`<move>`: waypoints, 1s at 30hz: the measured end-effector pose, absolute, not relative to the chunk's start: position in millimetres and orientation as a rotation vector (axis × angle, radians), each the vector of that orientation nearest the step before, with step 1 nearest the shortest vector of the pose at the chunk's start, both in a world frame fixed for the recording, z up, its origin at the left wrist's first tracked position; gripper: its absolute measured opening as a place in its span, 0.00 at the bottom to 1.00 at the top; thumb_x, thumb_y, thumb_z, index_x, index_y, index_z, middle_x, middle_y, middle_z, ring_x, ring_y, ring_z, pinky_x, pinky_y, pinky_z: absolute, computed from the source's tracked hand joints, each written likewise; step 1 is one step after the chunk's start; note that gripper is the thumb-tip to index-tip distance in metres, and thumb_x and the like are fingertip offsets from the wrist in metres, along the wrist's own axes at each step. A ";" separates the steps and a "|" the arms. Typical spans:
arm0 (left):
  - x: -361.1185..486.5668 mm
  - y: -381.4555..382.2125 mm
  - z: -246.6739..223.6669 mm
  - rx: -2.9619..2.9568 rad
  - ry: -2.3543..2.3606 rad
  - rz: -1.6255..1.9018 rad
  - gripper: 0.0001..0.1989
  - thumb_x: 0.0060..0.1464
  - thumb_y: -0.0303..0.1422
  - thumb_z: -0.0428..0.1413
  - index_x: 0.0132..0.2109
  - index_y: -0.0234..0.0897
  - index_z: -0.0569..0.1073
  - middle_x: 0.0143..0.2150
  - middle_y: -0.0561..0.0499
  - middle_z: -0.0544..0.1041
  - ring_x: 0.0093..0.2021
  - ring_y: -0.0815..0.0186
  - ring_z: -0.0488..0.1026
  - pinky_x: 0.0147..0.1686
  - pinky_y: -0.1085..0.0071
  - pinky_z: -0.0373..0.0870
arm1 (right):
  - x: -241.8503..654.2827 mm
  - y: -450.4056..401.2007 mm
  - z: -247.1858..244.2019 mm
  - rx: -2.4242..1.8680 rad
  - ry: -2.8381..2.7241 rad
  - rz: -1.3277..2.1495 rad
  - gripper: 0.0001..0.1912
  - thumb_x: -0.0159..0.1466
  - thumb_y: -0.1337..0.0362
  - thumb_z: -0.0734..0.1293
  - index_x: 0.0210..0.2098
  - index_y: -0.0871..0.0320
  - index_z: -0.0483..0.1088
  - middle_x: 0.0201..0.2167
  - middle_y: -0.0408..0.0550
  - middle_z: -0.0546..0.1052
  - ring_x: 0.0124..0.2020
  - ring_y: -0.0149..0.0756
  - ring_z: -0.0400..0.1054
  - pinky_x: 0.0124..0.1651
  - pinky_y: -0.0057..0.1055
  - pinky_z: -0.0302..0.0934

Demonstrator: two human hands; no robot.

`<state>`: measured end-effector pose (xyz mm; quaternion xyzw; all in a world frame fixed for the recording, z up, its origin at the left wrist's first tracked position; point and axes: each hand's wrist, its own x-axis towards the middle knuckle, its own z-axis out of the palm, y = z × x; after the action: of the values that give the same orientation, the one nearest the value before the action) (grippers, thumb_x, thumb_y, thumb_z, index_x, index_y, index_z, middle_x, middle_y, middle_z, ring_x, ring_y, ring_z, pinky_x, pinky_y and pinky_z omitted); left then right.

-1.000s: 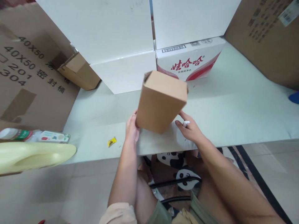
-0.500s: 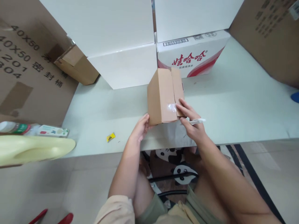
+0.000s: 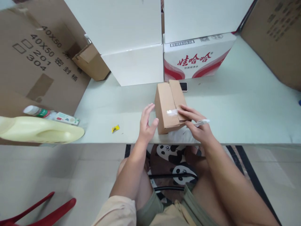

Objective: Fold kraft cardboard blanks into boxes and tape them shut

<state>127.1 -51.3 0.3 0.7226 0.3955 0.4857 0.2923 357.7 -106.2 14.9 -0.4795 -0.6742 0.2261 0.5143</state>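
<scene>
A small brown cardboard box stands on the table near its front edge, with a strip of clear tape across the seam of its top flaps. My left hand is just left of the box, fingers apart and holding nothing. On the other side, my right hand rests its fingertips on the right-hand flap by the tape. A slim white pen-shaped tool is gripped in that same hand; its tip is too small to make out.
White cartons stand along the back, with a dark-screened device before them. A yellow wrapped packet lies to the left. Farther left are a pale yellow jug, a bottle and a large carton.
My left hand has come off the box and opened. The box now sits lower on the table, and the device behind it shows more. My right hand stays on the flap with the white tool.
</scene>
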 end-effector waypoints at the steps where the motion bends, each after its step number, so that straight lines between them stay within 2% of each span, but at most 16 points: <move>1: 127.8 -52.2 4.1 2.105 0.936 1.336 0.25 0.62 0.46 0.53 0.63 0.45 0.68 0.67 0.42 0.68 0.71 0.51 0.59 0.67 0.46 0.59 | 355.9 -105.1 16.8 -1.131 -1.669 0.577 0.24 0.64 0.71 0.63 0.57 0.49 0.75 0.64 0.50 0.72 0.64 0.45 0.67 0.67 0.50 0.62; 3: 131.1 -54.6 10.8 2.345 0.785 1.351 0.23 0.63 0.45 0.51 0.61 0.44 0.71 0.62 0.43 0.72 0.69 0.52 0.61 0.68 0.46 0.57 | 352.7 -103.5 21.2 -1.075 -1.741 0.662 0.23 0.65 0.68 0.63 0.58 0.49 0.74 0.65 0.51 0.71 0.66 0.45 0.65 0.69 0.51 0.60; 6: 137.5 -57.9 13.8 2.420 0.776 1.367 0.20 0.66 0.42 0.46 0.57 0.41 0.75 0.56 0.43 0.75 0.62 0.56 0.68 0.67 0.49 0.59 | 353.1 -102.1 26.4 -1.017 -1.704 0.783 0.18 0.67 0.61 0.65 0.55 0.48 0.76 0.63 0.51 0.72 0.65 0.45 0.66 0.67 0.49 0.61; 8: 139.7 -59.0 10.4 2.397 0.803 1.429 0.21 0.67 0.42 0.44 0.55 0.39 0.76 0.55 0.43 0.76 0.59 0.57 0.70 0.66 0.50 0.61 | 356.9 -101.1 27.4 -1.046 -1.530 0.785 0.15 0.67 0.56 0.64 0.49 0.50 0.78 0.56 0.51 0.78 0.58 0.44 0.72 0.61 0.47 0.67; 10: 139.2 -58.6 4.0 2.380 0.827 1.499 0.23 0.67 0.42 0.41 0.53 0.39 0.77 0.53 0.44 0.77 0.58 0.57 0.70 0.64 0.51 0.63 | 360.8 -100.0 27.2 -1.102 -1.268 0.675 0.17 0.67 0.51 0.62 0.42 0.53 0.79 0.40 0.50 0.81 0.43 0.39 0.76 0.46 0.39 0.70; 11: 138.4 -57.9 0.4 2.375 0.832 1.535 0.24 0.67 0.43 0.40 0.53 0.40 0.76 0.53 0.44 0.77 0.58 0.56 0.71 0.64 0.51 0.63 | 361.8 -99.5 27.2 -1.123 -1.139 0.607 0.20 0.68 0.49 0.61 0.38 0.55 0.78 0.31 0.48 0.79 0.34 0.36 0.74 0.36 0.35 0.68; 13: 136.5 -55.2 -6.5 2.366 0.827 1.595 0.26 0.66 0.46 0.38 0.52 0.40 0.76 0.52 0.44 0.77 0.57 0.55 0.71 0.63 0.51 0.64 | 360.9 -98.9 28.5 -1.137 -0.948 0.517 0.27 0.67 0.42 0.57 0.32 0.56 0.76 0.18 0.43 0.68 0.19 0.31 0.62 0.21 0.30 0.53; 15: 136.0 -51.4 -11.6 2.355 0.810 1.637 0.30 0.65 0.52 0.36 0.52 0.40 0.75 0.52 0.43 0.77 0.57 0.54 0.71 0.63 0.50 0.64 | 356.0 -99.0 32.0 -1.139 -0.870 0.505 0.32 0.67 0.37 0.53 0.29 0.55 0.74 0.12 0.39 0.60 0.12 0.29 0.52 0.16 0.30 0.41; 16: 136.4 -49.3 -13.2 2.357 0.801 1.650 0.32 0.64 0.55 0.35 0.51 0.40 0.75 0.51 0.42 0.77 0.57 0.53 0.71 0.62 0.50 0.65 | 352.6 -99.3 34.5 -1.137 -0.862 0.501 0.32 0.67 0.37 0.53 0.27 0.54 0.73 0.11 0.39 0.59 0.11 0.29 0.51 0.15 0.30 0.39; 19: 140.1 -44.8 -14.7 2.388 0.806 1.667 0.35 0.62 0.59 0.33 0.48 0.41 0.74 0.48 0.43 0.78 0.55 0.54 0.72 0.59 0.51 0.68 | 341.7 -101.2 42.4 -1.135 -0.958 0.469 0.25 0.66 0.42 0.61 0.26 0.55 0.74 0.12 0.40 0.65 0.12 0.30 0.58 0.15 0.30 0.47; 23: 145.4 -46.3 -15.2 2.373 0.866 1.690 0.32 0.62 0.57 0.36 0.48 0.41 0.74 0.48 0.43 0.79 0.55 0.54 0.72 0.58 0.52 0.68 | 330.4 -104.8 49.8 -1.227 -1.244 0.432 0.10 0.60 0.55 0.72 0.34 0.55 0.76 0.22 0.41 0.74 0.19 0.29 0.65 0.21 0.28 0.57; 25: 146.9 -48.9 -17.1 2.365 0.915 1.687 0.31 0.61 0.56 0.37 0.49 0.40 0.75 0.48 0.43 0.79 0.56 0.54 0.72 0.58 0.52 0.68 | 326.5 -105.9 52.7 -1.250 -1.337 0.431 0.08 0.59 0.61 0.73 0.37 0.53 0.75 0.23 0.39 0.74 0.19 0.27 0.64 0.20 0.27 0.57; 27: 147.5 -50.8 -19.8 2.365 0.957 1.666 0.32 0.61 0.56 0.35 0.49 0.40 0.75 0.49 0.43 0.79 0.56 0.53 0.71 0.59 0.52 0.67 | 324.4 -106.9 55.7 -1.238 -1.400 0.401 0.08 0.58 0.64 0.74 0.37 0.53 0.74 0.24 0.39 0.74 0.20 0.26 0.64 0.21 0.26 0.57; 30: 147.6 -51.3 -23.0 2.352 0.952 1.628 0.33 0.61 0.56 0.34 0.50 0.42 0.75 0.50 0.43 0.78 0.58 0.53 0.70 0.60 0.51 0.65 | 324.7 -110.0 60.6 -1.235 -1.472 0.374 0.06 0.58 0.64 0.75 0.34 0.53 0.75 0.28 0.42 0.77 0.26 0.30 0.70 0.27 0.28 0.64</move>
<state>147.6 -51.3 -23.0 0.7786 0.3153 0.5389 0.0636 324.7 -110.0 60.6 -0.5233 -0.6241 0.1584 0.5581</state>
